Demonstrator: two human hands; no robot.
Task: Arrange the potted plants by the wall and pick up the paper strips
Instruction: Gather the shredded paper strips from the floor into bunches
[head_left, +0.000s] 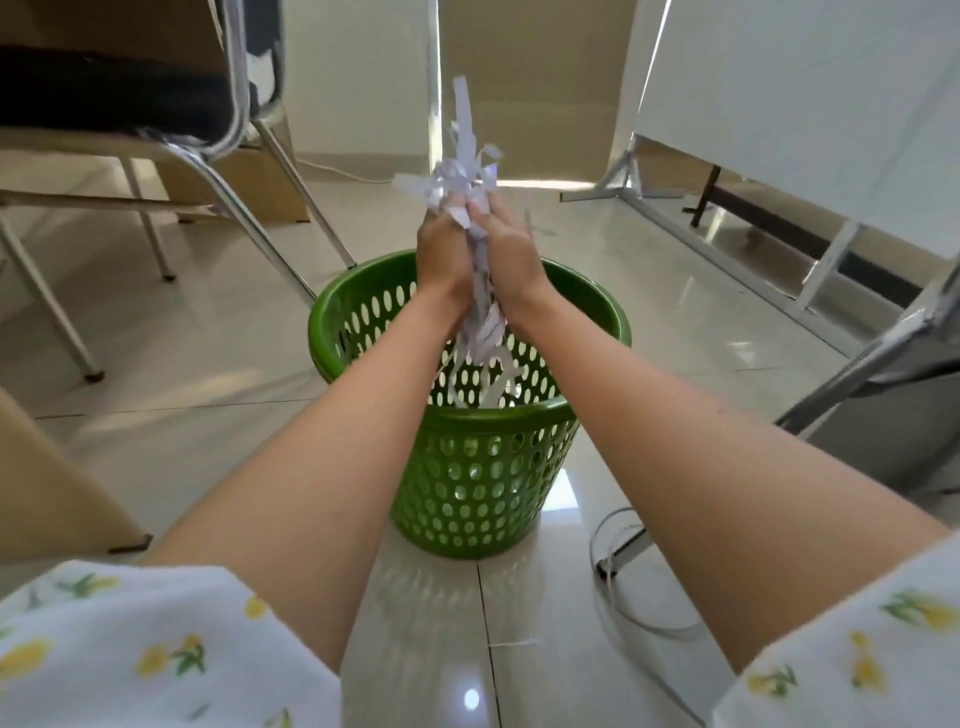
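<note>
Head view: the left hand (441, 254) and right hand (511, 257) are pressed palm to palm around a bundle of paper strips (470, 171), held above a green basket (467, 467). Both hands are closed flat on the bundle. Strips stick up past the fingertips and hang down below the wrists, the lower ends reaching into the basket's mouth; some white strips show inside it. The basket stands on a glossy tiled floor (208, 338), its walls full of oval holes. To the left stands a chair (156, 119) with chrome legs and a dark seat, near the basket's rim. To the right is a whiteboard (805, 104) on a metal stand. A cable (623, 597) loops on the floor just right of the basket. A cardboard panel (52, 493) sits at lower left. No potted plants show.
</note>
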